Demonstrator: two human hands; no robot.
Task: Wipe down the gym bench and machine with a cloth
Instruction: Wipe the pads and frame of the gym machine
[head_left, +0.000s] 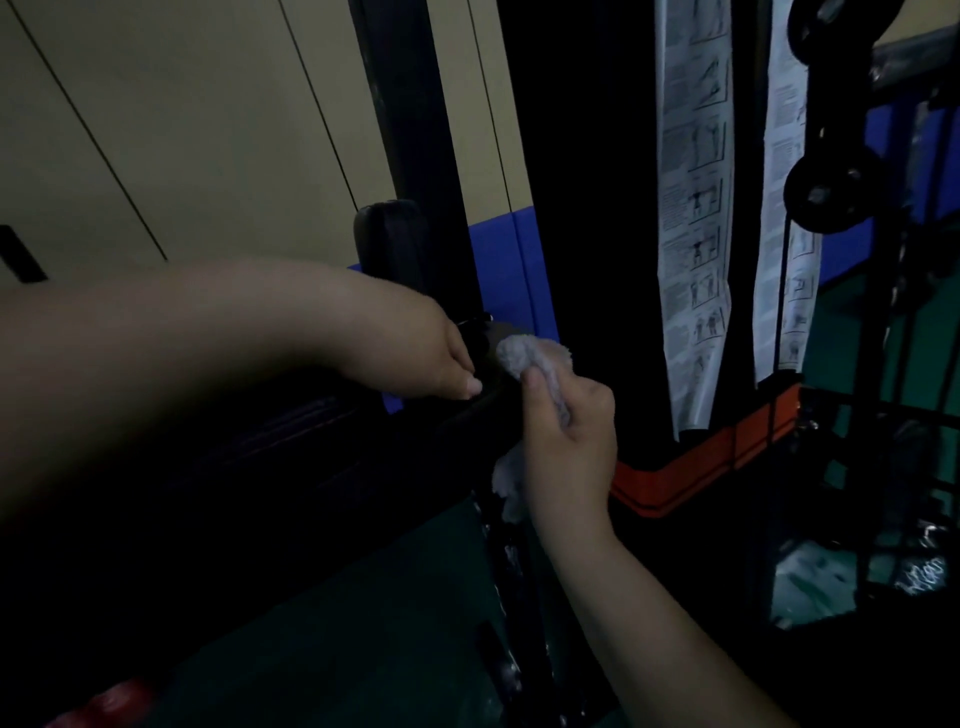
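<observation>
Grey cloth (524, 364), bunched, is gripped in the right hand (569, 431) at frame centre; left hand (434, 353) fingers curl onto the dark bench (291, 447) edge.

Single head view, worn by the person, looking forward and down; wide-angle, with straight edges bowing near the frame borders; tilted, so the machine's black upright post (415, 145) leans across the frame; close range, both forearms entering from the near side, left hand (441, 358) from the left edge, right hand (569, 431) from the lower right, the two meeting just left of centre; far left filled by a beige panelled wall (182, 130); far right by white exercise charts (693, 218) and a black pulley wheel (826, 189); green floor (363, 639) along the bottom; dim light; no second view to compare.
</observation>
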